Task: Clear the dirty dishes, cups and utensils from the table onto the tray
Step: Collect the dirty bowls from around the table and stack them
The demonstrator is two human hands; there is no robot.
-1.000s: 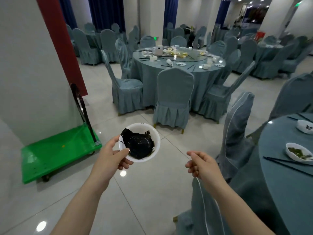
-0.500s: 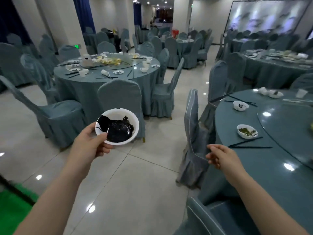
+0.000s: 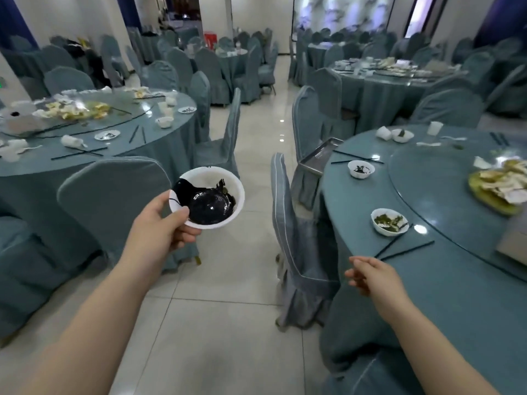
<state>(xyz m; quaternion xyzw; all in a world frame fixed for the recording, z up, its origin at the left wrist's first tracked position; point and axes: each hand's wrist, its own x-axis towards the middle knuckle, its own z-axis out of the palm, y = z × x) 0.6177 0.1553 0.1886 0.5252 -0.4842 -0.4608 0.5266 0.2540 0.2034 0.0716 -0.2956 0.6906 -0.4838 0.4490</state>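
- The view has swung right over the last second: the green cart at the lower left of the earlier pictures is gone from the frame, and the table (image 3: pixel 427 280) at right now fills that side.
- A metal tray (image 3: pixel 320 158) has come into sight, right of centre; whether it rests on the table edge or on the chair (image 3: pixel 302 121) behind it I cannot tell.
- The left hand (image 3: pixel 159 232) still holds the bowl (image 3: pixel 208 198) at centre, over the floor: thumb on the rim, fingers curled beneath. Dark sauce pools inside.
- The right hand (image 3: pixel 370 276) stays empty at lower right, fingers loosely curled, just off the table edge.
- My reading: the bowl is being carried to the tray, so 1 piece is nearly cleared.
- Left on the table: 1 bowl of greens (image 3: pixel 389 221) with chopsticks (image 3: pixel 405 248) beside it, 1 sauce-stained bowl (image 3: pixel 361 168) near the tray, a cup (image 3: pixel 435 128) farther back.
- The tray's far part is hidden by the chair, so its load is unknown.
- The platter (image 3: pixel 499 186) at the right edge is cut off, and motion blur softens the far tables.
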